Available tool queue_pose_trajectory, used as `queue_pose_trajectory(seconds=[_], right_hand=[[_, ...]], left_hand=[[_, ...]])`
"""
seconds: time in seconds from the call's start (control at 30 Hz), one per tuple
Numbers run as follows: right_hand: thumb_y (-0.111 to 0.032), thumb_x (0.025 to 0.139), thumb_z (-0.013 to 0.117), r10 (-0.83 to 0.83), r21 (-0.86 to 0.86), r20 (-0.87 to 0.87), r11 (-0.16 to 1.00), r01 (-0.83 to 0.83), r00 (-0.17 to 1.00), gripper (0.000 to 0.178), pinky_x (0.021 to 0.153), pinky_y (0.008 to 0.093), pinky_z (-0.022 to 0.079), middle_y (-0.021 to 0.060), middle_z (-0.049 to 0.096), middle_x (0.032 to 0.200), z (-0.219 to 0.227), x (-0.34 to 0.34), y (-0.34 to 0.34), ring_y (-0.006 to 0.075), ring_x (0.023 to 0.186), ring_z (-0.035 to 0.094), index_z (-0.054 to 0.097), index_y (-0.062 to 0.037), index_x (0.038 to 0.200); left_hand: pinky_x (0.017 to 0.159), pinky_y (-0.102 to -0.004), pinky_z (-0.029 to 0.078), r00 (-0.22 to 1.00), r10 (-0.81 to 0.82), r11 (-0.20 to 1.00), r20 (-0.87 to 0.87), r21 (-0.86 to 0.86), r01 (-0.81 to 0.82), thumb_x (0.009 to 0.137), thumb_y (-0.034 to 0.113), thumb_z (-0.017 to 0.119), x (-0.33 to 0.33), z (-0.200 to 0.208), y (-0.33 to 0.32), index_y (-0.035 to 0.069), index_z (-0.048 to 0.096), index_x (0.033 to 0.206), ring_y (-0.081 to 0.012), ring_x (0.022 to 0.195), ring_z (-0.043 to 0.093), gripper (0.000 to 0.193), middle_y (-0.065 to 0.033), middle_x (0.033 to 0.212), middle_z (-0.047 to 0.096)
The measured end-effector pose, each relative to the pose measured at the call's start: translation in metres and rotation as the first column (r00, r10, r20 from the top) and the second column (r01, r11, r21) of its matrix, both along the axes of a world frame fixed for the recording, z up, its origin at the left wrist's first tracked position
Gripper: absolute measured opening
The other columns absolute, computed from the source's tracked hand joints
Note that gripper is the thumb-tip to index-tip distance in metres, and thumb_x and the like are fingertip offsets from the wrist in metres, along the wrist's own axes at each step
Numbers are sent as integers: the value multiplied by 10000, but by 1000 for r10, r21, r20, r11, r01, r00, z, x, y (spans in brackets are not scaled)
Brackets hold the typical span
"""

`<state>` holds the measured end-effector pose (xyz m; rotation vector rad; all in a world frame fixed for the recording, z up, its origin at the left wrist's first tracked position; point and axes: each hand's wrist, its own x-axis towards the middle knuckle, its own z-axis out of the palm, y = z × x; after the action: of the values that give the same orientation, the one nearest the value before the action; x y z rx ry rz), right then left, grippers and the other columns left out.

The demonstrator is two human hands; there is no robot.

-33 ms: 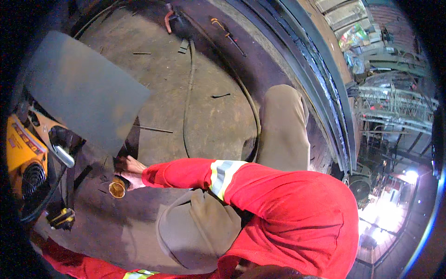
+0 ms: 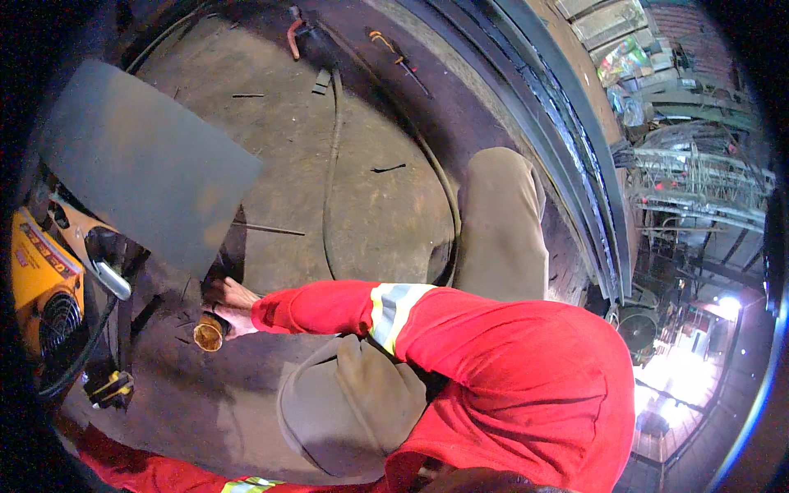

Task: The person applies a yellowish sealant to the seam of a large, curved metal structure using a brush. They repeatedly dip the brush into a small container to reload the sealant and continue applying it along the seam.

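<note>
In the head view, a person in a bright red sleeve with a silver-and-yellow reflective band (image 2: 329, 304) stretches the bare right hand (image 2: 235, 306) low toward the left, over a worn brown floor (image 2: 271, 131). Just beyond the palm sits a short, round, dark-sided object with a tan-brown open end (image 2: 207, 334); its mouth faces up and toward us, and its dark side meets the hand at the thumb side. Whether the fingers wrap it tightly or merely rest against it, I cannot tell — the far fingers run into shadow. The left hand is out of view; only its red sleeve (image 2: 164, 471) crosses the bottom edge.

By my judgement the round object is stiff and light enough for one hand, and its smooth-looking side could slip a little; the dark side seems a better hold than the rim.

Above the hand, a wide, flat grey metal-looking sheet (image 2: 152, 156) ends with a corner near the fingers. It looks stiff, awkward and probably heavy, best held by two opposite edges — they may be sharp.

Left of the hand stands an orange-yellow boxy machine with a round black grille (image 2: 45, 279); below that, near it, lies a small yellow-and-black tool (image 2: 113, 386). A long dark hose (image 2: 331, 164) snakes across the floor, well apart from the hand.
</note>
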<state>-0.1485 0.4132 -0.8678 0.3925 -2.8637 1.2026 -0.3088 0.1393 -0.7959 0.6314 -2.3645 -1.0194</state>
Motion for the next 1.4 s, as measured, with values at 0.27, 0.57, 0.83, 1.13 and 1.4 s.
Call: queue_pose_trajectory(seconds=[0.27,0.57,0.83,1.13,1.4], right_hand=[[-463,573,858,-77,-47,88,996,81,993,905,918,409,356,133,550,1262,22,12,-16,312,1126,456,522,-93,1328],[-387,620,832,-181,-203,194,954,220,964,584,878,417,441,96,659,975,31,-8,41,308,951,593,660,-61,1072],[-351,506,881,168,-25,-30,985,-169,985,866,960,466,374,122,567,1204,139,32,232,332,1135,472,571,-120,1282],[-252,484,868,-120,189,-486,952,239,866,760,957,432,394,88,614,1117,382,61,477,315,1075,525,622,-92,1185],[-225,520,881,-379,109,-626,823,558,681,673,944,415,400,78,628,1096,403,160,635,283,1062,540,650,-77,1135]], left_hand=[[785,-420,466,824,76,993,-562,118,-11,818,262,565,43,157,-37,13,708,880,-311,792,622,294,-248,882,665],[840,-449,465,621,-65,988,-781,35,147,812,239,545,199,326,-56,1,709,894,-361,837,632,301,-304,937,669],[742,-346,438,819,-118,876,-561,331,352,843,141,607,279,340,65,132,600,1201,-235,819,495,359,-136,1031,468],[670,-352,481,80,-780,31,-620,90,995,837,163,661,148,426,356,107,546,1018,-303,870,541,222,-158,1006,492],[737,-427,541,-494,-824,-403,-278,-327,855,885,163,681,178,453,629,71,607,1033,-312,852,636,190,-262,1034,610]])
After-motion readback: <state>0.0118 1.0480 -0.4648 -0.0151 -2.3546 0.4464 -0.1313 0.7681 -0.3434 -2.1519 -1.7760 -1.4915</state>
